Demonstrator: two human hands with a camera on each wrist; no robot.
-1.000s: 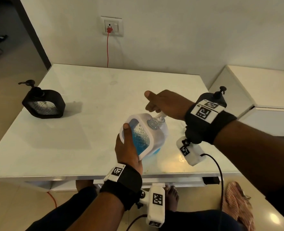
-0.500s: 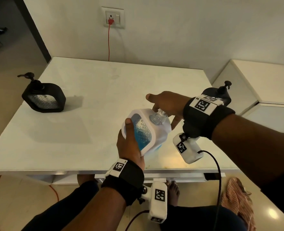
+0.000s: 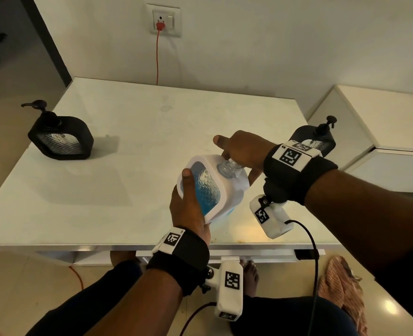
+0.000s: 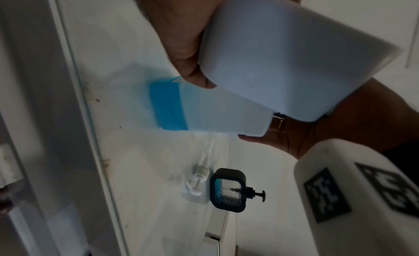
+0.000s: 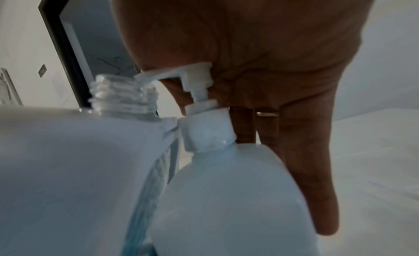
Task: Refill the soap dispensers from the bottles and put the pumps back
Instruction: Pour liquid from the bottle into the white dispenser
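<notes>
My left hand (image 3: 188,209) grips a white soap dispenser (image 3: 207,187) with a blue-filled window and tilts it above the table's front edge. Its clear threaded neck (image 3: 226,167) is bare, without a pump. In the right wrist view a translucent refill bottle (image 5: 226,197) stands against the dispenser (image 5: 68,161). The nozzle of the bottle's white pump head (image 5: 195,75) points at the neck (image 5: 122,96). My right hand (image 3: 244,149) rests on that pump head, its fingers (image 5: 306,170) hanging straight behind the bottle. Blue soap lies in the bottle's bottom (image 4: 167,107).
A loose white pump (image 4: 198,179) lies on the white table (image 3: 127,166) beside a black dispenser (image 3: 314,141) at the right edge. Another black dispenser (image 3: 59,139) with its pump on stands at the far left. A white cabinet (image 3: 382,117) sits right of the table.
The dispenser's neck has come up slightly nearer to my right hand and the pump nozzle. Both hands keep the same hold.
</notes>
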